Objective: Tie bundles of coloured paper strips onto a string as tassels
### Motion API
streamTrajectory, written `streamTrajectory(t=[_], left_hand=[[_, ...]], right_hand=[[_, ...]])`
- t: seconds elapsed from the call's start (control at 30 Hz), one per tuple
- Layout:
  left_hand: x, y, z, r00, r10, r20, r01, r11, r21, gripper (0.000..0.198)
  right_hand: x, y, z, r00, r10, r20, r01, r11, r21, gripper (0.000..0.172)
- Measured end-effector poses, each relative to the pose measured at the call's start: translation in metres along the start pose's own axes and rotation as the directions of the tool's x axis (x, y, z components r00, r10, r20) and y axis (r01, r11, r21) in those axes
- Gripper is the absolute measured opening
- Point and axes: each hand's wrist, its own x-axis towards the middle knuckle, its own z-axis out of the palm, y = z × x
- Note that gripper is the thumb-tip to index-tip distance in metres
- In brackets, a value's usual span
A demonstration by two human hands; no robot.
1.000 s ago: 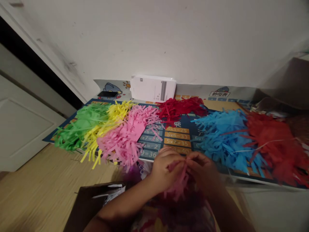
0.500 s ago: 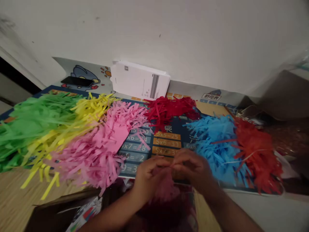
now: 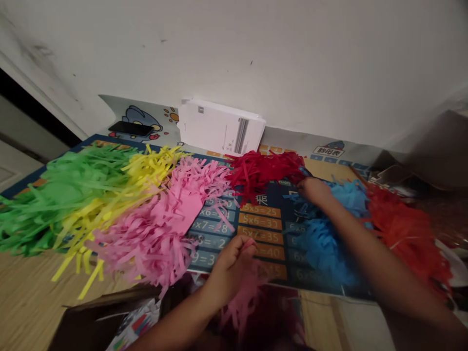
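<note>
My left hand [image 3: 234,263] is closed around a pink fringed paper tassel [image 3: 243,297], whose strips hang below the fingers. My right hand [image 3: 313,190] reaches across the table to the right end of the dark red paper tassels [image 3: 266,168], over the edge of the blue paper tassels [image 3: 318,239]. Motion blur and the hand's angle hide its fingertips, so I cannot make out whether it grips anything. A larger pile of pink paper tassels [image 3: 175,214] spreads to the left of my left hand.
Yellow tassels [image 3: 86,214] and green tassels [image 3: 66,195] lie on the left, orange-red tassels [image 3: 405,239] on the right. A white box [image 3: 221,129] leans on the wall beside a dark phone [image 3: 131,128]. A printed times-table mat [image 3: 259,237] covers the table. An open carton [image 3: 87,321] stands below.
My right hand has left the pink tassel and moved forward and right to the dark red and blue tassels. My left hand keeps the pink tassel. The view has shifted slightly.
</note>
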Motion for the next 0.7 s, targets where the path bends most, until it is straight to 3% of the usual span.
streamTrajectory(t=[0.1,0.2,0.43,0.6,0.7], left_hand=[[-0.003,0.001,0.003,0.997,0.045,0.055,-0.050,0.995,0.082,0.042],[-0.006,0.002,0.008,0.993,0.019,0.120,-0.027,0.997,0.065,0.043],[-0.013,-0.010,0.014,0.988,0.032,0.151,-0.031,0.999,-0.010,0.045],[-0.016,-0.012,0.013,0.987,0.057,0.149,-0.048,0.997,-0.065,0.043],[-0.016,-0.008,0.010,0.992,0.099,0.080,-0.099,0.995,0.002,0.040]], right_hand=[[-0.002,-0.003,0.002,0.999,0.036,0.019,-0.036,0.999,-0.029,0.032],[-0.003,-0.004,0.001,0.998,0.059,0.030,-0.057,0.997,-0.042,0.034],[-0.010,-0.014,-0.004,0.992,0.123,-0.002,-0.123,0.992,0.011,0.026],[-0.027,-0.011,-0.016,0.982,0.117,-0.149,-0.095,0.985,0.148,0.028],[-0.054,-0.009,-0.022,0.956,0.093,-0.277,-0.013,0.960,0.278,0.025]])
